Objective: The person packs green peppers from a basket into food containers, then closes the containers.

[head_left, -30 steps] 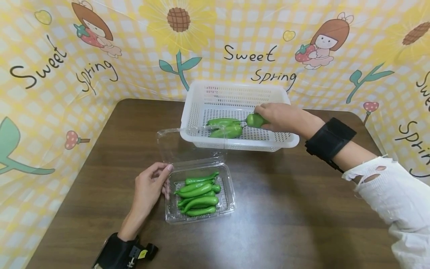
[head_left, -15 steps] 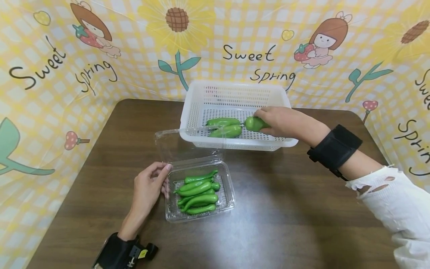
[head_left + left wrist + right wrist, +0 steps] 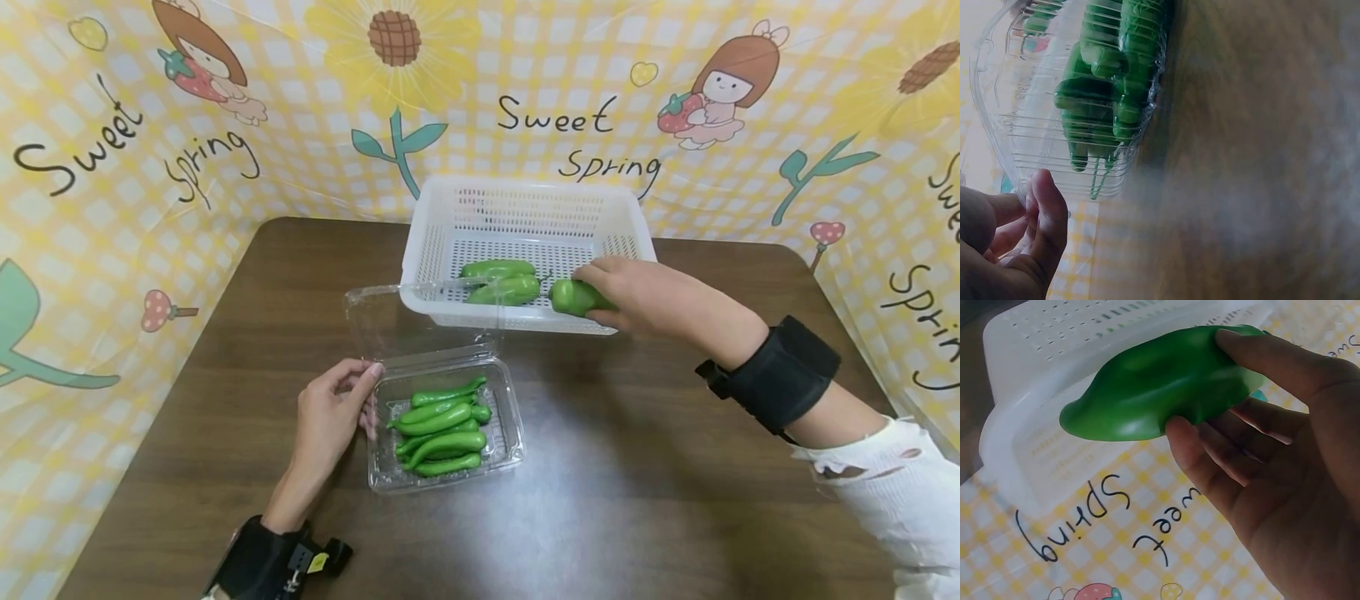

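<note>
We see the right hand (image 3: 637, 292) curled round a green pepper (image 3: 573, 297), thumb and fingers clamped on it, held at the near rim of the white perforated basket (image 3: 525, 212) (the wrist view shows it raised clear of the basket wall). Two more green peppers (image 3: 501, 282) lie inside the basket, just left of the held one. Nearer us than the basket, the clear clamshell box (image 3: 510, 433) sits on the brown counter (image 3: 637, 500) with its lid (image 3: 390, 321) tipped open against the basket's near-left corner, packed with slim green chillies (image 3: 442, 427). The left hand (image 3: 330, 421) rests at the box's left edge, fingertips pinching its rim. Bare counter stretches right of the box, below the basket.
</note>
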A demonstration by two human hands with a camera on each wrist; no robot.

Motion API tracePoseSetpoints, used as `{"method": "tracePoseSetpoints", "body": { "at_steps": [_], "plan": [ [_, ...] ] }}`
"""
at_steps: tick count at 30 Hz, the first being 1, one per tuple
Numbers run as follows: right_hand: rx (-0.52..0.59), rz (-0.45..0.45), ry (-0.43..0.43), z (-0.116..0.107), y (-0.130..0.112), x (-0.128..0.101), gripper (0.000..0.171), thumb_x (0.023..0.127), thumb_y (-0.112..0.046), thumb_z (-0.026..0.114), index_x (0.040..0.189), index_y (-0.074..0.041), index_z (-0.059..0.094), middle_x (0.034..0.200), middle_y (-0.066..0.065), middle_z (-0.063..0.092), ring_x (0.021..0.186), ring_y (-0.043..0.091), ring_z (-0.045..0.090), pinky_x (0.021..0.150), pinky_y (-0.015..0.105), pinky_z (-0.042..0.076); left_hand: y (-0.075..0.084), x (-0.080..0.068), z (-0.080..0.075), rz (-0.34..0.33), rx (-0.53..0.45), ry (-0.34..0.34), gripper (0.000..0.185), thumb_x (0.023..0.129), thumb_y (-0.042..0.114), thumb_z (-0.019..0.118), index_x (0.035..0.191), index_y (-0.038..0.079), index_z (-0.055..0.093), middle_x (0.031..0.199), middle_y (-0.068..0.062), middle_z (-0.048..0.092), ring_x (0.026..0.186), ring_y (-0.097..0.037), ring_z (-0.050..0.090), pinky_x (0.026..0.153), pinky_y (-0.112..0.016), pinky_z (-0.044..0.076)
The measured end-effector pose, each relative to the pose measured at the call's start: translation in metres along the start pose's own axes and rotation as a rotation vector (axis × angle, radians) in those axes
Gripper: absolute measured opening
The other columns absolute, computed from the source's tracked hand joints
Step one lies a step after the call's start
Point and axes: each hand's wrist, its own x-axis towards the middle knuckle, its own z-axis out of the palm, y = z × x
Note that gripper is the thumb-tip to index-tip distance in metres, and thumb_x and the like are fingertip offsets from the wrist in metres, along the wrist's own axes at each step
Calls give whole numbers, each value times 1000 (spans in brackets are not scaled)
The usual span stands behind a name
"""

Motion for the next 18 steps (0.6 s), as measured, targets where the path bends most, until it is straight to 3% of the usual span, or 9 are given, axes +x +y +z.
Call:
{"method": "tracePoseSetpoints", "body": {
  "at_steps": [10, 18],
  "plan": [
    [-35, -150, 81, 10, -21, -7, 42, 89, -12, 74, 122, 4, 55, 109, 15, 64, 92, 24, 61, 78, 39, 55, -35, 10, 0, -2, -31, -9, 29, 98, 32, 63, 105, 5, 70, 73, -24, 67, 42, -21, 61, 42, -39, 56],
    [-31, -195, 131, 18, -36, -4, 44, 87, -15, 77, 119, 0, 52, 103, 10, 65, 85, 19, 61, 72, 35, 55, -41, 11, -2, 5, -45, -13, 29, 97, 36, 64, 104, 8, 70, 73, -23, 67, 43, -22, 63, 43, -37, 56]
  ]
}}
